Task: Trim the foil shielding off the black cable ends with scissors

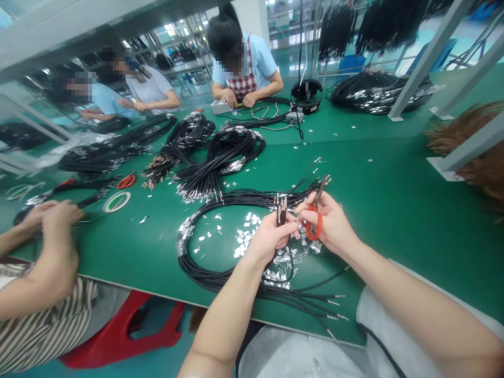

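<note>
My left hand [271,233] is closed round several black cable ends [282,210], whose stripped tips stand upright above the fingers. In my right hand [328,215] is a pair of red-handled scissors [314,226], the metal blades pointing up and away from me. The fingertips of both hands are close together; whether they pinch a scrap between them I cannot make out. Around and beneath them lies a looped bundle of black cables [189,262], wrapped with silver foil at its left bend. Silver foil scraps [246,233] are scattered on the green table [394,210] inside the loop.
More black cable bundles [220,157] lie farther back. A roll of tape [117,201] and other red-handled scissors [126,181] are at left, near a co-worker's hands [59,215]. Another person [244,68] works across the table. Metal posts [429,58] rise at right. A red stool [118,336] stands below.
</note>
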The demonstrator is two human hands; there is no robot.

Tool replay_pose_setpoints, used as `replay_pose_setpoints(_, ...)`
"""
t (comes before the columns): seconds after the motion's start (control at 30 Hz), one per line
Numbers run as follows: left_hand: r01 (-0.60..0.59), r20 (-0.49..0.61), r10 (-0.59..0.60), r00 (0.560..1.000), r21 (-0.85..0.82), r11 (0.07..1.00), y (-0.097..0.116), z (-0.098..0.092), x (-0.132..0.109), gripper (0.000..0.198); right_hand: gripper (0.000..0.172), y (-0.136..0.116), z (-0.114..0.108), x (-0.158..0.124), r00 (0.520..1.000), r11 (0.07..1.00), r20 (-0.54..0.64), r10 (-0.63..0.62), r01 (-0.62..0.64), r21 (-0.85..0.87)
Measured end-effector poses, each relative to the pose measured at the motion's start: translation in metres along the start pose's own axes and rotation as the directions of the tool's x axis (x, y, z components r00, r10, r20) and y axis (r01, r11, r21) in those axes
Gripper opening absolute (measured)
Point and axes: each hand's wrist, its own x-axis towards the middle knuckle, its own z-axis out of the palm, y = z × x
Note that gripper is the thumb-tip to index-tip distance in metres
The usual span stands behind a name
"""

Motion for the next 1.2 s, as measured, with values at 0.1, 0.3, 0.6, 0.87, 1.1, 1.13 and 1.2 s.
replay_pose_setpoints(0.1, -0.044, -0.111, 0.051, 0.992, 0.061, 0.997, -0.002, 0.004, 0.0, 0.023, 0.035, 0.003, 0.0, -0.001, 1.0, 1.0, -0.005, 0.001, -0.001, -0.016)
replay_pose_setpoints(0.3, -0.125, -0.261, 0.188, 0.947, 0.239, 0.963, -0.012, 0.003, 0.002, 0.02, 0.031, 0.005, 0.004, -0.006, 0.994, 0.971, -0.011, -0.109, 0.104, -0.213)
replay_pose_setpoints(0.6, -0.185, -0.34, 0.37, 0.865, 0.468, 0.864, -0.014, 0.008, 0.001, 0.019, 0.032, 0.008, 0.008, -0.008, 0.989, 0.946, -0.076, -0.127, 0.098, -0.309)
replay_pose_setpoints(0.87, -0.191, -0.321, 0.368, 0.873, 0.47, 0.862, -0.013, 0.007, 0.002, 0.02, 0.026, 0.009, 0.01, -0.009, 0.989, 0.939, -0.057, -0.135, 0.11, -0.327)
replay_pose_setpoints(1.1, -0.113, -0.268, 0.142, 0.953, 0.122, 0.986, -0.016, 0.004, 0.002, 0.025, 0.03, 0.012, 0.008, -0.005, 0.997, 0.983, -0.05, -0.058, 0.048, -0.175)
replay_pose_setpoints(1.13, -0.114, -0.261, 0.135, 0.956, 0.095, 0.989, -0.016, 0.004, 0.002, 0.025, 0.03, 0.012, 0.007, -0.004, 0.997, 0.982, -0.046, -0.063, 0.054, -0.183)
replay_pose_setpoints(1.2, -0.128, -0.241, 0.136, 0.961, 0.049, 0.991, -0.013, 0.003, 0.0, 0.026, 0.028, 0.009, 0.003, -0.003, 0.996, 0.957, -0.024, -0.09, 0.079, -0.279)
